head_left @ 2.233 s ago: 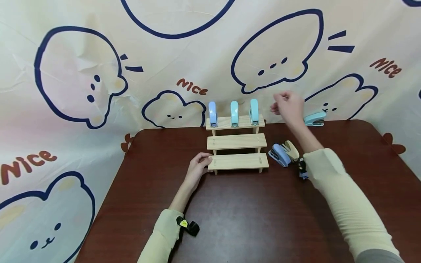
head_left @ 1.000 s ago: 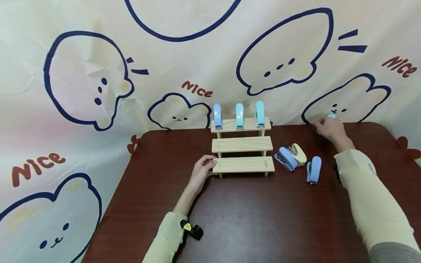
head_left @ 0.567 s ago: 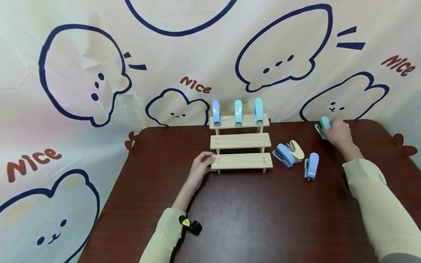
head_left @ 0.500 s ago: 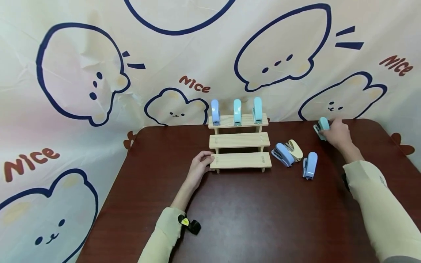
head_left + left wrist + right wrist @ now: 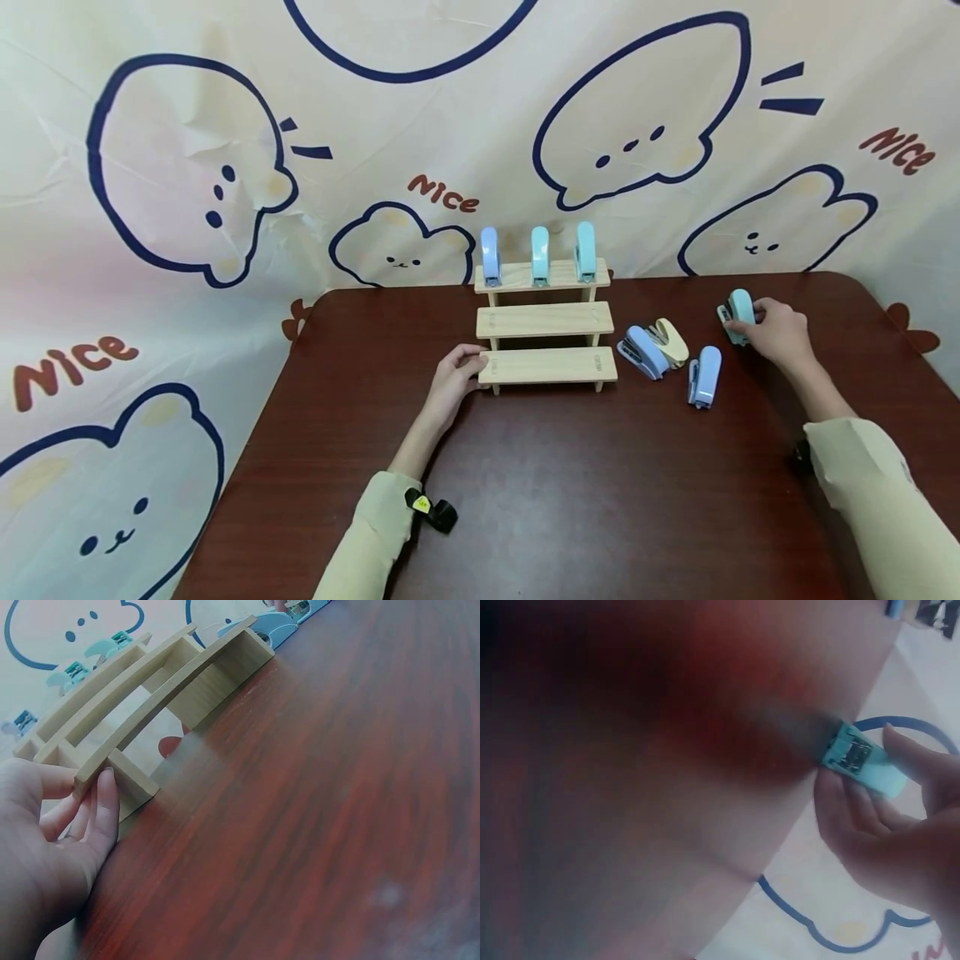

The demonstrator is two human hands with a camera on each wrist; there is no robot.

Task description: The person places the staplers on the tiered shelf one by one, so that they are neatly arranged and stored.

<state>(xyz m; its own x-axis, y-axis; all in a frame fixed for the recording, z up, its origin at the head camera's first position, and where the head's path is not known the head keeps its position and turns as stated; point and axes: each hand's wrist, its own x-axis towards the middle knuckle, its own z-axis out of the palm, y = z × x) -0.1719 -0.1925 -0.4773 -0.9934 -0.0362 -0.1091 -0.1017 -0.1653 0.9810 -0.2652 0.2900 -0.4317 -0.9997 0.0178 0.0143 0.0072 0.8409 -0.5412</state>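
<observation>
My left hand (image 5: pixel 450 385) pinches the left end of the lowest board of a three-tier wooden rack (image 5: pixel 546 367); the left wrist view shows the thumb and fingers (image 5: pixel 107 795) about that board's end. On the rack's top tier stand a blue-violet stapler (image 5: pixel 491 257) and two turquoise ones (image 5: pixel 540 257) (image 5: pixel 586 252). At the right, my right hand (image 5: pixel 780 335) grips another turquoise stapler (image 5: pixel 740 317) at the table's back. In the right wrist view this stapler (image 5: pixel 862 759) lies between thumb and fingers.
Right of the rack, a blue stapler (image 5: pixel 643 353) lies against a cream one (image 5: pixel 672 342). A second blue stapler (image 5: pixel 704 377) is just right of them on the dark wooden table (image 5: pixel 585 492). A patterned cloth (image 5: pixel 420 125) hangs behind the table.
My right hand first moved right from near the rack's top to the turquoise stapler, took hold of it, and has since drawn it slightly toward the front. My left hand keeps its place on the rack.
</observation>
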